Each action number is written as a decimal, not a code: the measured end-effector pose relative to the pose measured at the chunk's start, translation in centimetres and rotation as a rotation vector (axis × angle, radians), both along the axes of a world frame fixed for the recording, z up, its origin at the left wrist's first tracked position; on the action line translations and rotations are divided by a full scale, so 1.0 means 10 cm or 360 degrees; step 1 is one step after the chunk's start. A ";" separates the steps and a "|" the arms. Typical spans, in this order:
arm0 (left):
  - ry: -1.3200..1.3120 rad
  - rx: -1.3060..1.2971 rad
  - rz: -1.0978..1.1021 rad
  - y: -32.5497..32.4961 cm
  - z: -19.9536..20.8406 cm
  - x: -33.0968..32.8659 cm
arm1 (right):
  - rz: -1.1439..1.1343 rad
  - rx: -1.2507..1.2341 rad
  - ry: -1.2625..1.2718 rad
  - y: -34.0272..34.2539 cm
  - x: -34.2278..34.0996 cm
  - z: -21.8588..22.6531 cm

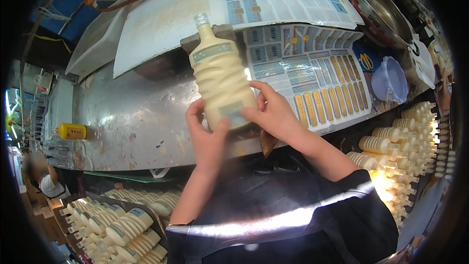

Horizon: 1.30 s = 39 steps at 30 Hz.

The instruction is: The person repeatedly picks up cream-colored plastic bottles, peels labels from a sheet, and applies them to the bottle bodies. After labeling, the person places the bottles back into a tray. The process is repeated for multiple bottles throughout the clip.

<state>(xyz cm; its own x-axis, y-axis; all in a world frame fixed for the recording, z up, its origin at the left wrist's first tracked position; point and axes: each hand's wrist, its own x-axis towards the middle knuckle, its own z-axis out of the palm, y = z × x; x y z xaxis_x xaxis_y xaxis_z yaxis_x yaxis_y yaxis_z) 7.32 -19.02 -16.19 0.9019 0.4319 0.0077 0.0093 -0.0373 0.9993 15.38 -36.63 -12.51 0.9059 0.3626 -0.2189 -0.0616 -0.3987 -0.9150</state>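
A cream bottle (221, 79) with rippled sides and a clear ridged neck lies in front of me, neck pointing away. Its upper part rests against a grey-brown block (225, 33). One blue-grey label (212, 53) sits near its shoulder and another label (230, 109) near its base. My left hand (207, 129) grips the left side of the base, thumb on the front. On the right side, my right hand (274, 112) holds the base, with its thumb pressed at the edge of the lower label. The bottle's underside is hidden.
Label sheets (305, 76) in blue and gold spread right of the bottle, with more behind on a white board (166, 24). A lilac bucket (389, 80) and metal basin (381, 7) stand right. Similar bottles (124, 225) fill both lower sides. A person (49, 181) is far left.
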 end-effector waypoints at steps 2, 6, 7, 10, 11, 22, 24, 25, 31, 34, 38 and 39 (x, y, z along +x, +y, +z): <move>-0.0009 -0.0031 -0.0013 0.00 0.02 0.00 | 0.0001 0.0019 0.0003 0.00 0.00 0.00; -0.0025 -0.0083 -0.0029 -0.01 0.03 0.00 | -0.0005 0.0028 0.0004 -0.01 0.00 0.00; -0.0018 -0.0077 -0.0029 -0.01 0.03 0.01 | -0.0009 0.0025 0.0001 -0.01 -0.01 0.00; -0.0005 -0.0048 -0.0017 -0.02 0.03 0.00 | -0.0026 0.0033 -0.0003 0.00 -0.01 -0.03; -0.0001 -0.0032 -0.0009 -0.01 0.04 0.00 | -0.0045 0.0069 -0.0013 0.01 -0.01 -0.04; -0.0028 0.0085 0.0002 -0.01 0.04 0.01 | -0.0150 0.0896 0.0289 -0.13 0.20 0.14; -0.0027 0.0141 0.0005 0.01 0.02 0.01 | 0.0179 0.0549 -0.0218 -0.06 0.15 0.25; -0.0026 0.0128 0.0000 0.01 0.00 0.01 | 0.0286 0.0337 -0.0522 -0.03 0.14 0.29; -0.0046 -0.0010 0.0001 0.04 -0.04 0.02 | 0.0318 0.0028 -0.1738 0.04 -0.03 0.28; -0.0081 -0.0229 0.0018 0.08 -0.08 0.03 | 0.0631 0.0259 -0.1924 0.10 -0.30 0.20; -0.0147 -0.0058 0.0045 0.10 -0.12 0.02 | 0.0235 0.0248 -0.1075 0.15 -0.43 0.17; -0.0166 0.0092 0.0064 0.08 -0.14 0.03 | 0.0004 0.0339 -0.0878 0.21 -0.40 0.18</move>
<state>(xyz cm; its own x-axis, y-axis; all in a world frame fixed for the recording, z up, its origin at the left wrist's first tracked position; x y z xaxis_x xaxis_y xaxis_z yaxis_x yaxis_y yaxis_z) 7.66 -18.24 -17.58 0.8768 0.4640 0.1265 -0.0917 -0.0968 0.9911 11.40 -34.58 -10.68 0.8642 0.3491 0.3623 0.4470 -0.2020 -0.8715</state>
